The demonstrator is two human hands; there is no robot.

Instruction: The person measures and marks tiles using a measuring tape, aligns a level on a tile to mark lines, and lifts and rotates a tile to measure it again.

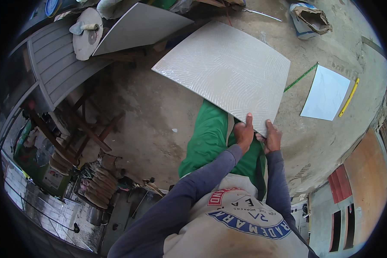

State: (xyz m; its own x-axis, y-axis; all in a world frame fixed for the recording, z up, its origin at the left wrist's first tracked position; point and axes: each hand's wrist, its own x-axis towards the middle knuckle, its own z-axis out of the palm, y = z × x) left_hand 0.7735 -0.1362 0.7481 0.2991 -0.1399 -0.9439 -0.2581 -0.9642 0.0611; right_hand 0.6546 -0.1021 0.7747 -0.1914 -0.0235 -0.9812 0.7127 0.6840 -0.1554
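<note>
A large pale grey square tile [228, 60] is held in front of me, its upper face covered in curved, shiny ridged lines. My left hand [244, 135] grips the tile's near edge, thumb on top and fingers mostly hidden underneath. Close beside it, my right hand [272, 139] holds the near corner, its thumb on the upper face and the fingers curled below. Part of the tile lies over my green trousers [208, 133]. Whether its far side rests on anything, I cannot tell.
Another large tile [142, 30] leans at the far left, by a round board with a trowel [89, 27]. A smaller white tile [327, 94] lies right, between a green strip [303, 76] and a yellow level [349, 97]. An opened bag [309, 21] stands far right.
</note>
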